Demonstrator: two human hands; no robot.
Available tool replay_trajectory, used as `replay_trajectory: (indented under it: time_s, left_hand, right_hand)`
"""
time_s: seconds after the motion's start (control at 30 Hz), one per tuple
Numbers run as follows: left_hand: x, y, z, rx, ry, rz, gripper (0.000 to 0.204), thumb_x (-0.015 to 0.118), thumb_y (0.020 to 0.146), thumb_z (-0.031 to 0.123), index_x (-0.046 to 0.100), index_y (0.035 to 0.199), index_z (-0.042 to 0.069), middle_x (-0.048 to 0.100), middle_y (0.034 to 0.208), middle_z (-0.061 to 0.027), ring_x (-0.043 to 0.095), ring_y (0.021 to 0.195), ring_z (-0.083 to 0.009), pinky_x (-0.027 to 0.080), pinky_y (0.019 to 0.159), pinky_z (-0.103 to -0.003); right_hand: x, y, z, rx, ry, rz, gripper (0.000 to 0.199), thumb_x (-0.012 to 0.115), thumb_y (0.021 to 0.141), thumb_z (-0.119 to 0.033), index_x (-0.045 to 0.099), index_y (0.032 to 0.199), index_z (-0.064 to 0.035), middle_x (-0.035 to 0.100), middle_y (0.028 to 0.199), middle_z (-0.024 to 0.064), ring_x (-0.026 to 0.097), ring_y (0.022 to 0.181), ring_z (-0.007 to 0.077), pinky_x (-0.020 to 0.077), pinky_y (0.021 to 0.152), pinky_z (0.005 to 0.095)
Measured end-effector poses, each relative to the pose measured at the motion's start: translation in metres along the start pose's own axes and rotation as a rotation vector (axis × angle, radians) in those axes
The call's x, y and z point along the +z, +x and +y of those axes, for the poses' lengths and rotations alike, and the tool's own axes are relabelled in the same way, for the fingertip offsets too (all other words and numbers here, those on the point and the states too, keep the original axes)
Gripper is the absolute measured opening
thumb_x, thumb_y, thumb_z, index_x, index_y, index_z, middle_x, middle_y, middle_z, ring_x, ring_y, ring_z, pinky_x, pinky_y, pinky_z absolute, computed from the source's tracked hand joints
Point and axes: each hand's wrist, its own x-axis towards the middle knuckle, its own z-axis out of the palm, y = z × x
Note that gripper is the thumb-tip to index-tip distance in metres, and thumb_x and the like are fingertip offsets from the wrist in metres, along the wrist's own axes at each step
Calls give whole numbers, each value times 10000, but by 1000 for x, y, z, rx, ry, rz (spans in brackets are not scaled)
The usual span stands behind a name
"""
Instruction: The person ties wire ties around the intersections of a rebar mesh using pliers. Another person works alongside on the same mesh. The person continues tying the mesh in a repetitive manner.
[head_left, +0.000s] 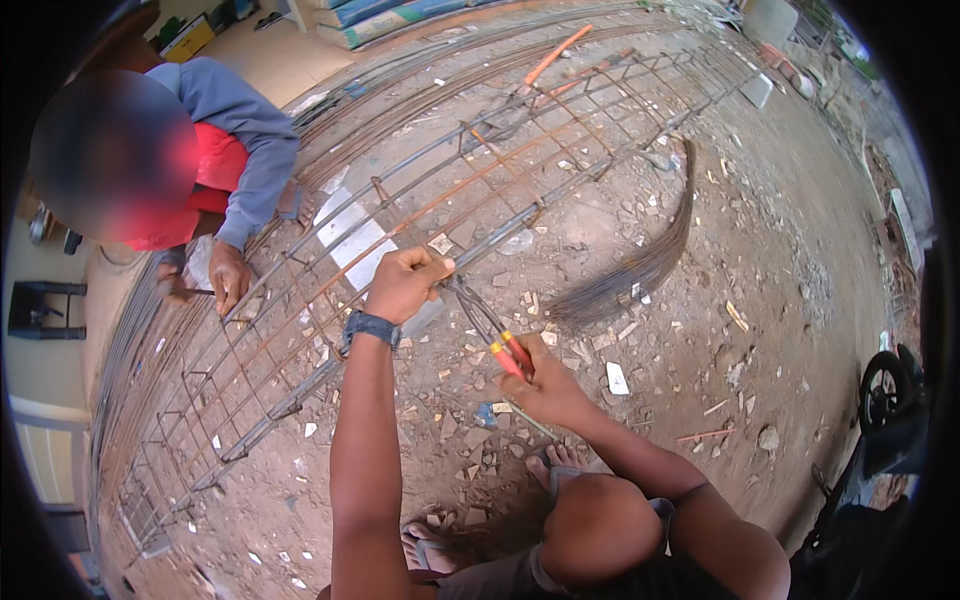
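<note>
The left hand is curled over the near long bar of a rebar cage, thumb and index finger brought together at the steel; whether these fingers grip the bar, pinch a bit of wire or merely rest there I cannot tell. The right hand has its fingers clenched around the red and yellow handles of the pincers, whose jaws point up at the same spot, just beside the left thumb. Holding the tool far back on its handles probably gives leverage, while the left hand seems to steady the joint or guide the jaws (the hand itself hides the contact). The cage runs diagonally from lower left to upper right, likely laid so that people can reach it from both sides: across it, a co-worker in a blue sleeve has both hands at the far bars.

Underneath is bare brown dirt ground, littered with pale broken chips. A whitish tile shows beneath the bars, and a dark-bristled broom lies to the right of the cage. Loose rods sweep along its far side. Beyond are blue stacked sacks, a black stool at left and a dark wheel at the right edge.
</note>
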Motion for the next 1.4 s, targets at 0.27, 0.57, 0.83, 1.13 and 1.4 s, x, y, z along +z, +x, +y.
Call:
replay_trajectory:
  time_s: [0.27, 0.57, 0.83, 1.13, 1.4]
  left_hand:
    - [-5, 9, 8, 9, 21, -24, 247, 760, 897, 246, 682, 849, 17, 591, 683, 15, 527, 545, -65, 366, 490, -231]
    - [10, -1, 23, 21, 92, -18, 235, 748, 898, 236, 683, 850, 16, 588, 684, 8, 503, 545, -57, 370, 495, -227]
    - [-4, 2, 7, 12, 121, 7, 279, 758, 892, 282, 690, 851, 14, 592, 684, 3, 508, 549, -65, 380, 502, -234]
    - [-9, 1, 5, 10, 89, -37, 253, 696, 938, 301, 694, 931, 48, 625, 780, 25, 571, 613, -53, 372, 486, -215]
    - [-9, 0, 6, 3, 16, -46, 186, 643, 943, 210, 677, 907, 30, 706, 1065, -65, 587, 645, -67, 416, 515, -221]
  right_hand:
    - [-5, 22, -12, 302, 106, -274, 431, 497, 1037, -464, 525, 972, -39, 553, 680, 24, 586, 543, 206, 491, 516, 376]
    - [-11, 15, 27, 443, 1003, -720, 626, 611, 909, -633, 541, 1125, -50, 547, 745, 14, 573, 619, 140, 478, 534, 299]
    - [4, 3, 1, 87, -142, -220, 649, 555, 903, -235, 313, 1407, 93, 626, 1039, 307, 630, 958, 488, 510, 839, 512]
    - [1, 15, 27, 396, 628, -586, 649, 516, 937, -83, 307, 1551, -67, 600, 1317, 159, 657, 1078, 261, 535, 842, 404]
    - [-13, 3, 26, 442, 1365, -683, 561, 592, 854, -33, 504, 1405, -88, 464, 1475, 85, 490, 1293, 214, 449, 1024, 398]
